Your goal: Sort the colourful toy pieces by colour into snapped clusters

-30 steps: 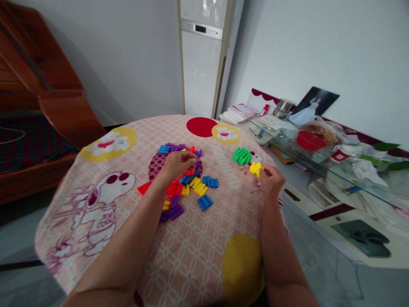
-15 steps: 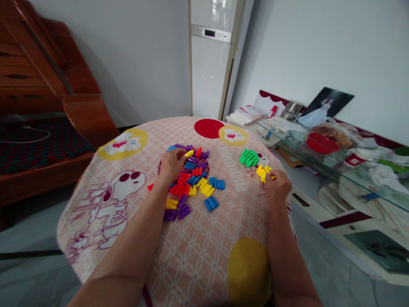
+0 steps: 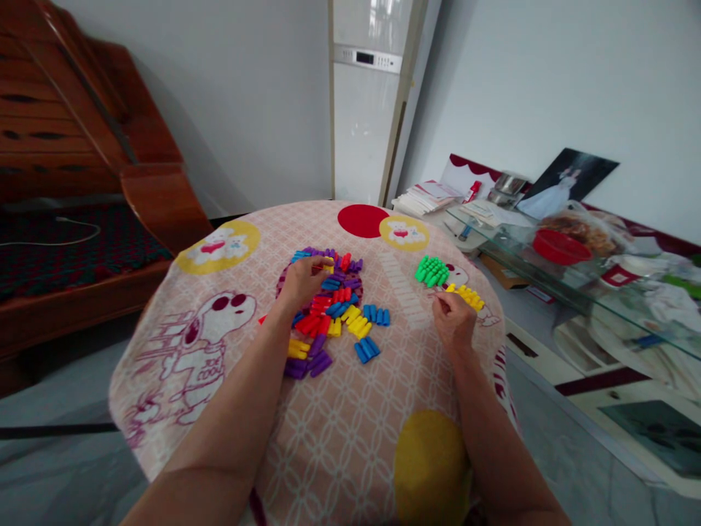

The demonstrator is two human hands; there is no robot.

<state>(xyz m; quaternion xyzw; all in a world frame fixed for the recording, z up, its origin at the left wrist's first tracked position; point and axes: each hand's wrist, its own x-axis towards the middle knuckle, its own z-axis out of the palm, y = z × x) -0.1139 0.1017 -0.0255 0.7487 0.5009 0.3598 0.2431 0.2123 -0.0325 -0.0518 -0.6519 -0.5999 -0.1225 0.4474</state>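
Observation:
My left hand (image 3: 302, 283) is over the far part of the pile, its fingers pinched round a small yellow plastic building block (image 3: 329, 266). Beneath and around it lie blue, purple, red and yellow blocks, among them red blocks (image 3: 313, 321) and purple blocks (image 3: 320, 364). My right hand (image 3: 456, 319) is closed, its fingertips beside a group of yellow blocks (image 3: 466, 296); whether anything is between the fingers is hidden. Just beyond sits a cluster of green blocks (image 3: 432, 271). Two sets of blue blocks (image 3: 366, 349) lie at the pile's right side.
A patterned cloth (image 3: 350, 431) covers the round table. To the right stands a glass-topped cabinet (image 3: 526, 270) with papers (image 3: 427, 196), a red bowl (image 3: 561, 246) and a photo (image 3: 569, 183). A wooden sofa (image 3: 156, 190) is at the left, a white upright appliance (image 3: 364, 124) behind.
My right hand has moved left and toward me, off the yellow group, whose blocks now show in a row. My left hand has turned slightly, the yellow block lower among the pile. The view shifted a little.

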